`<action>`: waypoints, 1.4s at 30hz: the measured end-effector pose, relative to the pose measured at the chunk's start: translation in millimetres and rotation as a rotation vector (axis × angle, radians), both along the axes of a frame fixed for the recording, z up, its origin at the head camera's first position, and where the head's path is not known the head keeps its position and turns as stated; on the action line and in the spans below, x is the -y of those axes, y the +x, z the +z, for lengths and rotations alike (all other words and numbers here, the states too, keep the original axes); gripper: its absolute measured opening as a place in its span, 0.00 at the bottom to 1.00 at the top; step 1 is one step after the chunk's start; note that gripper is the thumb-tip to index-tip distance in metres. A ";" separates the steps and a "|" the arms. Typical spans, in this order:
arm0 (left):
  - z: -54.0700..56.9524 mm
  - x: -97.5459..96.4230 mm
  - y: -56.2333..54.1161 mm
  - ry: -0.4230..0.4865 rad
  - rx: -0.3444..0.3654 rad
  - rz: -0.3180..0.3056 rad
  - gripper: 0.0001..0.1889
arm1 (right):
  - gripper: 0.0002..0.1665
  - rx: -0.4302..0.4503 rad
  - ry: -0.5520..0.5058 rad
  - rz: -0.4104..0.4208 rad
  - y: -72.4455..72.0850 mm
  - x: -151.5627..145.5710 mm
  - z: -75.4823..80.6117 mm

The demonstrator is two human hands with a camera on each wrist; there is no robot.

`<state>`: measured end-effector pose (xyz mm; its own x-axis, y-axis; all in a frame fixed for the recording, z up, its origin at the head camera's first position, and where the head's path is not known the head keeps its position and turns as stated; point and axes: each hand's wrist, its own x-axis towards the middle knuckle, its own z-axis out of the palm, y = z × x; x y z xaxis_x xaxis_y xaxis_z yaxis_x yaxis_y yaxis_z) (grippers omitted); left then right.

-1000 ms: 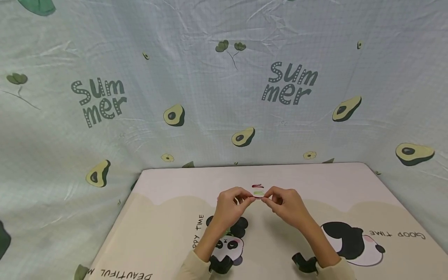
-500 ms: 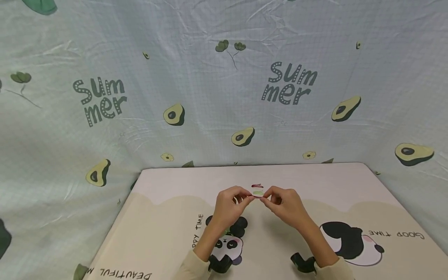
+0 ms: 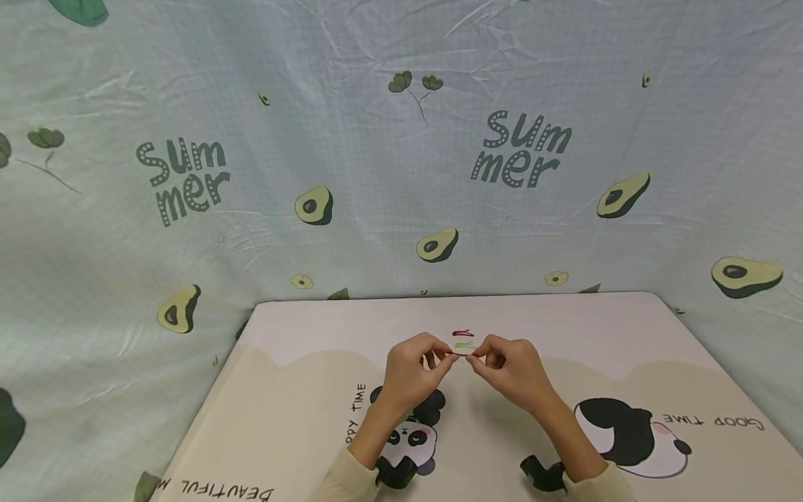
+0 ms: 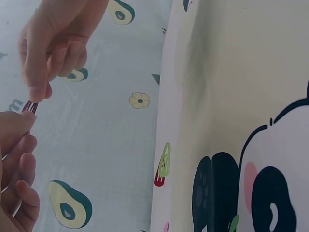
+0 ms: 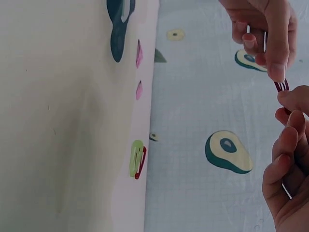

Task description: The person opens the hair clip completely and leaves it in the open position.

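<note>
So: dark red clip (image 5: 282, 87) is spanned between both grips, one end each. Left hand (image 3: 412, 366) has its left end pinched between thumb and forefinger; right hand (image 3: 517, 371) does the same at the other end. Both pinches look closed, no slack at the fingertips. Long axis runs straight across, left grip to right grip, so neither hand is nearer; only the slotted middle shows. Can't tell if it's snapped or sprung, fingers cover the ends. Both wrist views put it against the curtain (image 5: 188, 193), so I read it as held clear of the worktop (image 3: 351, 324). Just beyond the grips lies the green clip (image 3: 464, 346), then the bright red clip (image 3: 462, 333) farther out, both flat, roughly parallel to the held one, centred about the gap between hands.
</note>
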<state>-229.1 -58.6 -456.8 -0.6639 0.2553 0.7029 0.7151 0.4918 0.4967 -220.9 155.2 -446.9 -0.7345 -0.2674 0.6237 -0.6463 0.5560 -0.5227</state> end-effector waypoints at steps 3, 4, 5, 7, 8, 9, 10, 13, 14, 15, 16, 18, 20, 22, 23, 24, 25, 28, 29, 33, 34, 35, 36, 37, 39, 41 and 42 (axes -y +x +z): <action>-0.6 0.3 -0.2 -0.005 -0.019 0.005 0.06 | 0.12 -0.029 0.005 -0.003 1.4 1.0 0.5; -0.6 0.4 -0.2 -0.005 -0.026 0.005 0.06 | 0.12 -0.038 0.007 -0.004 1.6 1.5 0.7; -0.8 0.5 -0.5 -0.005 -0.035 0.005 0.06 | 0.12 -0.048 0.008 -0.004 1.7 2.0 1.0; -0.4 0.8 -0.6 -0.001 -0.052 0.003 0.06 | 0.12 -0.064 0.010 -0.003 1.7 3.2 1.7; -0.3 0.9 -0.8 0.001 -0.061 0.002 0.06 | 0.12 -0.071 0.012 -0.004 1.6 3.7 2.0; -0.1 0.9 -1.0 0.004 -0.069 0.001 0.06 | 0.12 -0.076 0.013 -0.005 1.4 4.1 2.2; -0.2 0.9 -1.1 0.007 -0.075 -0.001 0.06 | 0.12 -0.081 0.012 -0.006 1.4 4.5 2.5; 0.5 0.7 -1.1 0.009 -0.086 -0.004 0.06 | 0.12 -0.082 0.008 -0.010 1.3 4.9 2.3; 0.4 0.6 -1.0 0.009 -0.087 -0.003 0.06 | 0.12 -0.080 0.006 -0.011 1.4 4.9 2.0; 0.3 0.6 -0.8 0.008 -0.085 -0.002 0.06 | 0.12 -0.079 0.005 -0.011 1.3 4.9 1.5; 0.3 0.5 -0.5 0.007 -0.081 -0.002 0.06 | 0.12 -0.079 0.003 -0.011 1.3 4.9 1.0; 0.8 0.5 0.4 0.008 -0.076 0.001 0.06 | 0.12 -0.080 0.000 -0.011 1.0 5.0 0.1; 0.6 0.5 0.8 0.009 -0.071 0.001 0.05 | 0.12 -0.084 -0.002 -0.009 0.8 5.0 -0.9; 0.2 0.4 0.9 0.014 -0.078 0.000 0.06 | 0.12 -0.088 -0.004 -0.009 0.8 4.9 -1.8; -0.2 0.2 0.7 0.017 -0.085 -0.001 0.06 | 0.12 -0.088 -0.005 -0.008 0.9 4.9 -2.2; -0.7 0.1 0.5 0.020 -0.090 -0.003 0.06 | 0.12 -0.088 -0.007 -0.006 1.0 4.8 -2.6; -1.2 0.0 0.3 0.024 -0.094 -0.006 0.06 | 0.13 -0.086 -0.010 -0.004 1.1 4.7 -3.0; -2.6 -0.2 -0.3 0.037 -0.105 -0.013 0.07 | 0.13 -0.083 -0.020 0.009 1.1 4.7 -3.7; -2.9 -0.2 -0.5 0.042 -0.103 -0.017 0.07 | 0.13 -0.082 -0.024 0.013 1.0 4.7 -3.8; -3.7 -0.4 -0.9 0.057 -0.089 -0.023 0.07 | 0.13 -0.074 -0.034 0.027 0.4 4.6 -4.2; -3.8 -0.5 -1.1 0.059 -0.086 -0.024 0.07 | 0.13 -0.072 -0.035 0.029 0.3 4.6 -4.4; -3.7 -0.6 -1.2 0.059 -0.084 -0.024 0.07 | 0.13 -0.069 -0.036 0.029 0.2 4.5 -4.5; -3.6 -0.7 -1.2 0.060 -0.084 -0.023 0.07 | 0.13 -0.067 -0.038 0.031 0.1 4.4 -4.7; -3.7 -0.9 -1.4 0.061 -0.082 -0.024 0.07 | 0.13 -0.065 -0.039 0.032 0.0 4.3 -4.8; -3.4 -1.1 -1.5 0.065 -0.078 -0.026 0.07 | 0.12 -0.063 -0.043 0.035 -0.2 4.3 -5.0; -2.9 -1.3 -1.4 0.075 -0.068 -0.032 0.07 | 0.12 -0.062 -0.047 0.037 -0.4 4.2 -5.2; -3.0 -1.4 -1.6 0.081 -0.066 -0.035 0.06 | 0.12 -0.063 -0.049 0.038 -0.4 4.2 -5.3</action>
